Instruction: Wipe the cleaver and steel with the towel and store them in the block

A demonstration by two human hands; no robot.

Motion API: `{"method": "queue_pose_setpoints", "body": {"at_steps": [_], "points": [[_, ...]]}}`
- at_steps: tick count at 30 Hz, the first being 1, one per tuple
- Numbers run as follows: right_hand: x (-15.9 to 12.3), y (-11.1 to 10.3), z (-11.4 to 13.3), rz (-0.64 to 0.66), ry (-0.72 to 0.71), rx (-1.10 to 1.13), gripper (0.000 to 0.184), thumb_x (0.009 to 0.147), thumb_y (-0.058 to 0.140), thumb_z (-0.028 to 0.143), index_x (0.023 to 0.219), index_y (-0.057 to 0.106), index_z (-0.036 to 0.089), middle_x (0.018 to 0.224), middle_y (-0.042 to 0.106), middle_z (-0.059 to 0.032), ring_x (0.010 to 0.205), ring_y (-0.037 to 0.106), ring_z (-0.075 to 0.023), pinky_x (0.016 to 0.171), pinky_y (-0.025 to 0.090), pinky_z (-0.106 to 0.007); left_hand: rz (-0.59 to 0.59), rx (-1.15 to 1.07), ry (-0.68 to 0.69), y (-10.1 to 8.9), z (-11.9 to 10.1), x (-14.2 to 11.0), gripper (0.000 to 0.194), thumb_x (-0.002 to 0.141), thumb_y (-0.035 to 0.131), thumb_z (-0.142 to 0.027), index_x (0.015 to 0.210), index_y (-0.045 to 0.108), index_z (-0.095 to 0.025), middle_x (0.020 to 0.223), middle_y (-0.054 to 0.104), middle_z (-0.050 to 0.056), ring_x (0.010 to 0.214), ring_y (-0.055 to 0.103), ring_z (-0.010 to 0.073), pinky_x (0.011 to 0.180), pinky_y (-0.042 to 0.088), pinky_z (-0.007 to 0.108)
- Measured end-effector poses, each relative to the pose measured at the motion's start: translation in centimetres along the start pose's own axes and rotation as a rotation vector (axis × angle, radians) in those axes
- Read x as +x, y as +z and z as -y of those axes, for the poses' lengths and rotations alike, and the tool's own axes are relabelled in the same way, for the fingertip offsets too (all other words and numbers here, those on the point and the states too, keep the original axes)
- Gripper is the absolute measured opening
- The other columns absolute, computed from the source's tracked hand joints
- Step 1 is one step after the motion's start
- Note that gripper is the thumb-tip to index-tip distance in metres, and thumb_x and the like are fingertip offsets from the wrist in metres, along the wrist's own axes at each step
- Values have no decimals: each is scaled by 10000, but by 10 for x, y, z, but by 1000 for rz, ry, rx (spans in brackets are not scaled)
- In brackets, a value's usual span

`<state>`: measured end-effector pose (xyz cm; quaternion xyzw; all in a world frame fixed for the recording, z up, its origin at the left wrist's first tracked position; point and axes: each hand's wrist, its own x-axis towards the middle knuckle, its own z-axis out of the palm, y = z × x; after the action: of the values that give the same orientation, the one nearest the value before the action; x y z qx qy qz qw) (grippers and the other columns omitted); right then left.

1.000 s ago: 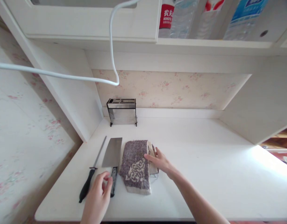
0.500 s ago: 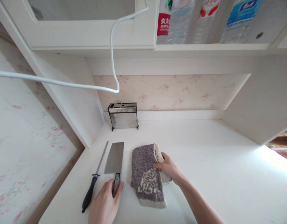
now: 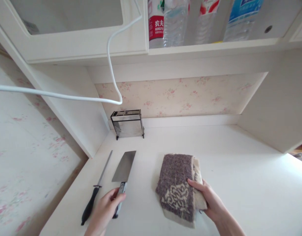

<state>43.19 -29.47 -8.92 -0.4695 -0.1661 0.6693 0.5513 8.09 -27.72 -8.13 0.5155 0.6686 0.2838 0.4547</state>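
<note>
My left hand [image 3: 107, 206] is closed round the dark handle of a cleaver [image 3: 124, 167], whose broad steel blade points away from me. To its left lies a sharpening steel [image 3: 91, 200] with a black handle, touched by neither hand. On the right, my right hand [image 3: 211, 200] grips the edge of a folded purple-brown towel [image 3: 177, 183] with a cream pattern and border. Its thumb lies on top and the other fingers are hidden beneath the cloth. The towel and the cleaver are apart.
A metal knife block [image 3: 128, 123] with a clear front stands at the back left of the white counter [image 3: 214, 147]. Several plastic bottles [image 3: 174, 23] stand on the shelf above. A white cable [image 3: 79, 97] hangs across the upper left.
My right hand has moved the towel to the right, away from the cleaver. The cleaver has turned slightly clockwise in my left hand. The view has tilted a little.
</note>
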Motion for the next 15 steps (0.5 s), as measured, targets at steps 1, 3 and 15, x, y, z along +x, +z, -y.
{"method": "queue_pose_setpoints", "body": {"at_steps": [1, 3, 15], "points": [[-1, -5, 0, -13, -10, 41, 705, 693, 794, 250, 1307, 454, 187, 997, 736, -104, 848, 718, -296, 746, 582, -397, -8, -88, -12, 4, -4, -3, 352, 765, 603, -457, 954, 662, -166, 886, 704, 42, 876, 633, 201, 716, 451, 244], [-4, -13, 1, -48, -28, 108, 674, 672, 814, 247, 1261, 495, 168, 966, 743, -100, 843, 719, -296, 743, 587, -389, -28, -219, -32, 15, -9, -9, 346, 739, 635, -440, 938, 654, -157, 728, 653, 6, 694, 600, 161, 577, 423, 223], [-12, 20, -6, -138, -370, 338, 632, 665, 813, 321, 1240, 550, 292, 1089, 713, -36, 998, 671, -257, 874, 537, -415, 177, -471, 59, 112, -35, -56, 722, 717, 662, -629, 1238, 463, -171, 480, 490, -63, 394, 412, 93, 341, 319, 161]]}}
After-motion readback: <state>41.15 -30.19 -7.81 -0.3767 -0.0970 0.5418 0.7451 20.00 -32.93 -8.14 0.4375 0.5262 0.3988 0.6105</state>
